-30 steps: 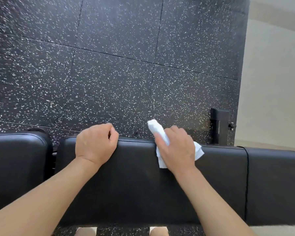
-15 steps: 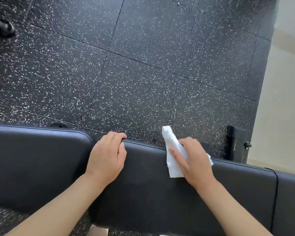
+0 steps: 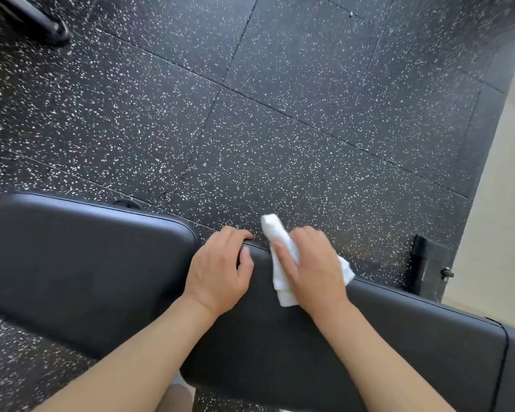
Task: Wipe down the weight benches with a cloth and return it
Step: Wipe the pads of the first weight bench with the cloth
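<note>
Wiping the far edge of the bench pad

The white cloth (image 3: 283, 263) lies on the long bench pad (image 3: 369, 337) near its far edge, pressed flat under my right hand (image 3: 312, 269); my left hand (image 3: 220, 272) curls over that edge to brace. I'd keep the pressure even, overlap strokes, then cover the neighbouring pad (image 3: 72, 263).
</note>
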`<state>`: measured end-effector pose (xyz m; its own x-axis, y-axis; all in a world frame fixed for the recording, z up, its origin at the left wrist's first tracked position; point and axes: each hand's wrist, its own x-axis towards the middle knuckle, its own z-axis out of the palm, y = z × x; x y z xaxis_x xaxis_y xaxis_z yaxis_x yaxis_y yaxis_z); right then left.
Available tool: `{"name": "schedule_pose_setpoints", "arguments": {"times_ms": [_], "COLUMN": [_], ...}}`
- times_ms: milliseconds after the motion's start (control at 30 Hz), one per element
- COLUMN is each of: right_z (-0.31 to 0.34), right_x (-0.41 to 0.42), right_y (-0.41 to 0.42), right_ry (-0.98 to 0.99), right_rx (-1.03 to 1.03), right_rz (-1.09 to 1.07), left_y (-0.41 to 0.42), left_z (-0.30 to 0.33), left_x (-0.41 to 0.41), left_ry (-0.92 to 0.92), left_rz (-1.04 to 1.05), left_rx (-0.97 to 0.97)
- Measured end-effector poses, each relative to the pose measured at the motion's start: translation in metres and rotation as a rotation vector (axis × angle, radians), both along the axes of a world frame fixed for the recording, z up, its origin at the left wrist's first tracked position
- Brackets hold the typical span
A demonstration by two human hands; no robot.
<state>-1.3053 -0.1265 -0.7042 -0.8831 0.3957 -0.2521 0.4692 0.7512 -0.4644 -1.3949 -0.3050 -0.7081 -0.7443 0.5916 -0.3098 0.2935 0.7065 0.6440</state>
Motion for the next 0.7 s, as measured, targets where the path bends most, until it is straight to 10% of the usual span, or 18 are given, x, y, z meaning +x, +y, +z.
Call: {"name": "schedule_pose_setpoints", "arguments": {"times_ms": [233,533,700], "right_z": [0.016,-0.004,-0.001], "right_x": [0.079,-0.072,-0.039], "right_y": [0.086,-0.051,-0.027], "right_ry": [-0.204,-0.14,-0.011], "right_rx": [0.072,-0.057,-0.041], "right_rz": [-0.234,0.065,0.108], "left_y": [0.001,-0.017,-0.038], "left_z": [-0.004,0.006,0.023], "left_x": [0.003,0.033,0.058], "left_ry": [0.003,-0.297,-0.217], "left_rz": [0.066,0.446,0.317], "left_rx": [0.043,0.018,-0.109]}}
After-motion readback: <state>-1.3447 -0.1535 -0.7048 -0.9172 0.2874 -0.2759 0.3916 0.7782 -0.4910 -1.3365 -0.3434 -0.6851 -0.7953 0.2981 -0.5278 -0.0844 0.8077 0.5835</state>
